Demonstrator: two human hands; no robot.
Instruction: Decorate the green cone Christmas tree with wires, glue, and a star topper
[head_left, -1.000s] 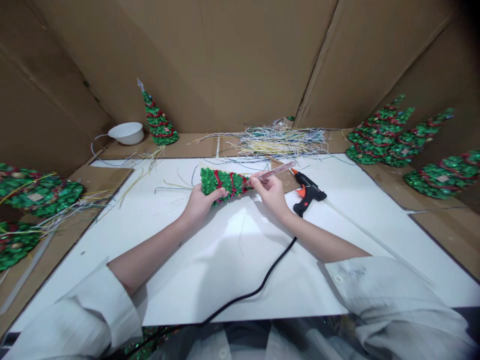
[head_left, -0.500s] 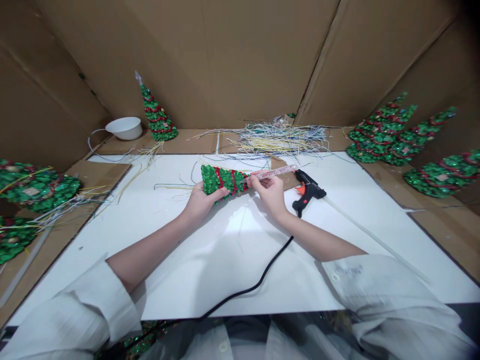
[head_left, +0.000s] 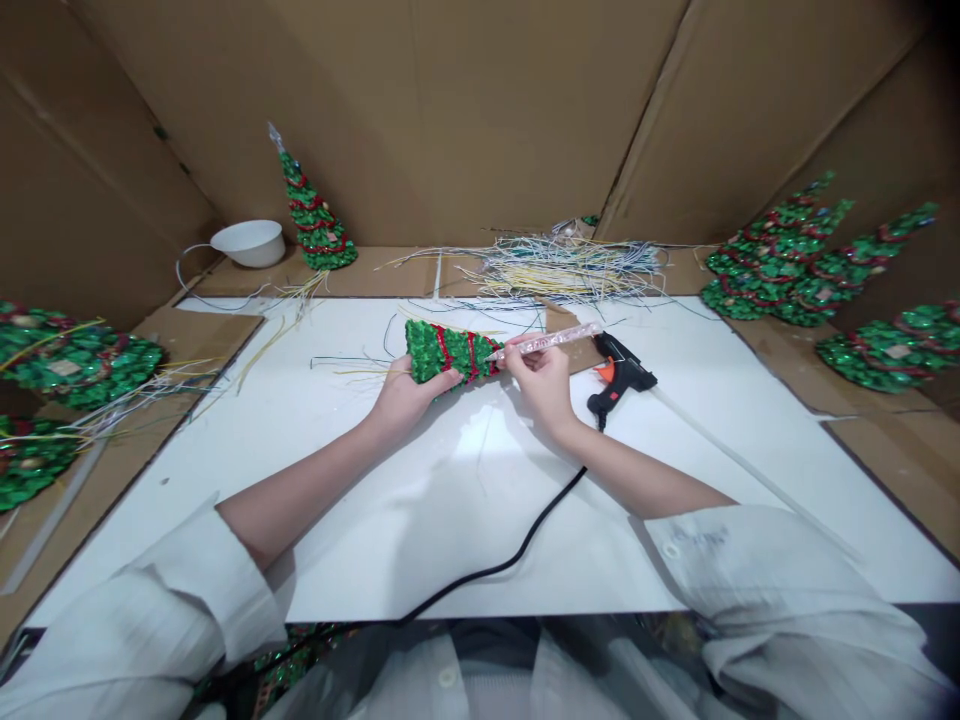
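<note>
My left hand point(head_left: 409, 395) is closed around the wide end of a small green tinsel Christmas tree point(head_left: 457, 352) wound with red garland. The tree lies on its side over the white board, its narrow end pointing right. Between the thumb and fingers of my right hand point(head_left: 541, 380) is a slim pinkish-white pen-like stick point(head_left: 561, 341) with markings along it. Its thin tip touches or nearly touches the tree by the red garland; the exact contact is too small to tell. Right of that hand lies a black glue gun point(head_left: 621, 372) with an orange trigger.
Loose wires point(head_left: 570, 268) lie heaped along the back edge. A white bowl point(head_left: 251, 245) and an upright tree point(head_left: 319, 215) stand at the back left. More trees point(head_left: 780, 250) are at the right, others at the left. A black cord point(head_left: 517, 550) crosses the white board point(head_left: 360, 560).
Both hands keep their grips on the tree and the stick. The stick's tip has shifted slightly along the tree, and the whole view has moved a little.
</note>
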